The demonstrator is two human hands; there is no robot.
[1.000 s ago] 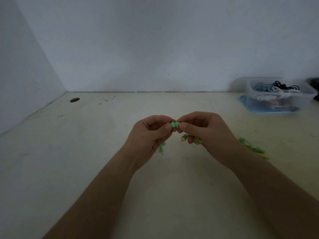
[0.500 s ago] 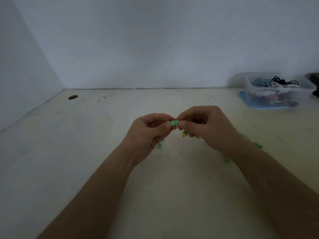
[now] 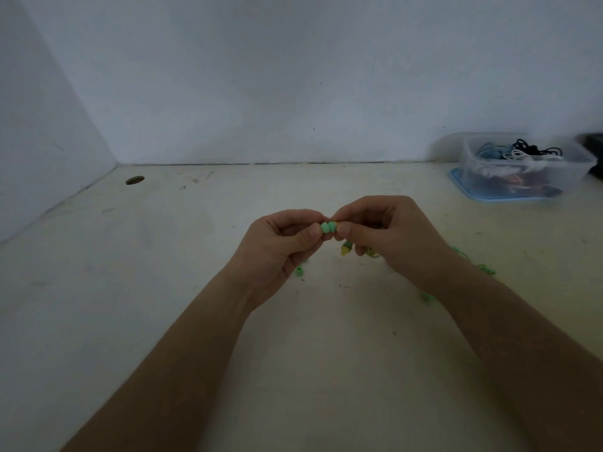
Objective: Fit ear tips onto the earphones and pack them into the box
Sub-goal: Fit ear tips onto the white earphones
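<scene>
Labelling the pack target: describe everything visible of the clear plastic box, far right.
The clear rectangular plastic box, round-cornered and open-topped, stands on a light blue base at the far right of the table by the white wall. Inside lies a tangle of blue, black and white cables, reddish ones lower. It is blurred. The left hand and right hand are apart from it.

The bare left forearm (image 3: 182,353) and bare right forearm (image 3: 522,347) are showing uncovered from the frame's lower edge to the left hand (image 3: 277,246) and right hand (image 3: 391,236) at centre; thumbnails are showing trimmed short.
</scene>
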